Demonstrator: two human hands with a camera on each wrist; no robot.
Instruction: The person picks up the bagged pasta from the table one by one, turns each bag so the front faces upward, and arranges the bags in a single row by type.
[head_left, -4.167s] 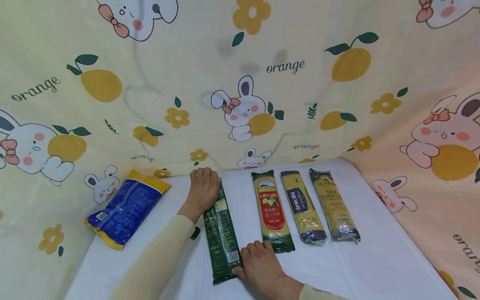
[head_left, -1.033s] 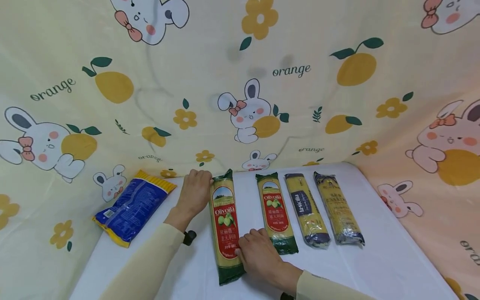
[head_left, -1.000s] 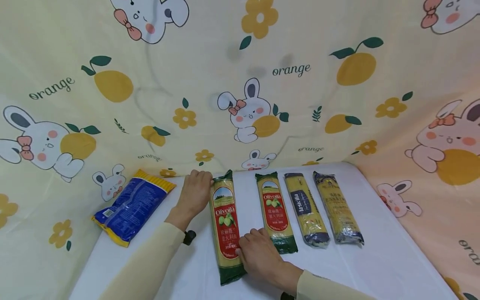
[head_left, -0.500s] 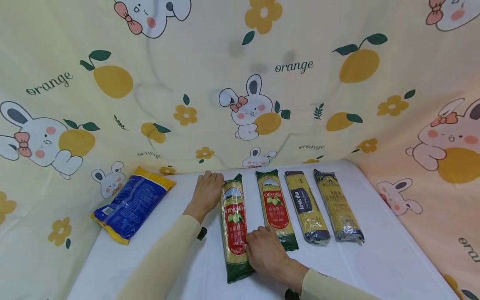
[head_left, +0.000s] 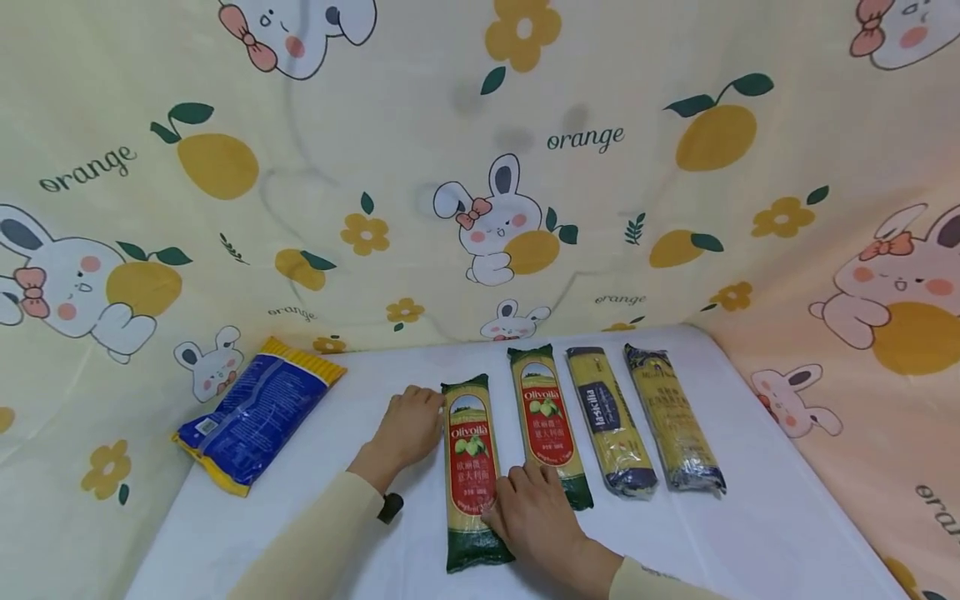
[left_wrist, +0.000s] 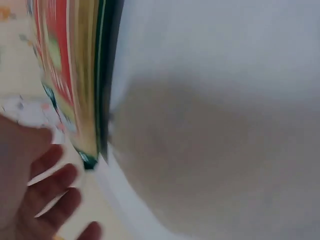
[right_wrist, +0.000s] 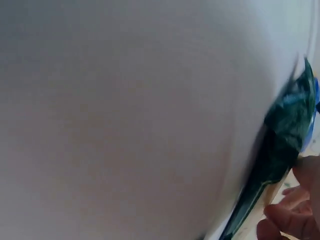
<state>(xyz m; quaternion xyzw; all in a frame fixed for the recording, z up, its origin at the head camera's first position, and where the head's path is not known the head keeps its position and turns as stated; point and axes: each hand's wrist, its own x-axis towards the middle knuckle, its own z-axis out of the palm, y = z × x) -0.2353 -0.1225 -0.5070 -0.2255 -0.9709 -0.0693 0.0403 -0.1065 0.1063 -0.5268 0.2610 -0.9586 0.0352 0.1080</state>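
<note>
In the head view, a spaghetti pack [head_left: 471, 467] with a red label and green ends lies face up on the white table. My left hand [head_left: 408, 427] is beside its upper left edge; in the left wrist view its loosely spread fingers [left_wrist: 65, 180] stand apart from the pack [left_wrist: 82, 75]. My right hand [head_left: 538, 518] holds the lower right edge, thumb on the pack and fingers bent alongside. In the right wrist view, the thumb [right_wrist: 307, 170] is at the green end [right_wrist: 280, 145]. A matching spaghetti pack [head_left: 551, 421] lies just right, its lower left corner partly hidden by the right hand.
Further right lie a yellow pasta pack [head_left: 611, 425] with a dark blue label and another yellow pack [head_left: 675, 421]. A blue bag [head_left: 258, 417] with yellow ends lies at the left. Behind the white table [head_left: 720, 550] hangs a patterned cloth [head_left: 405, 167].
The spaghetti pack has gone from its dark green back to its red front, then shifted right and nearer me and straightened. The left hand has come nearer and loosened from its edge.
</note>
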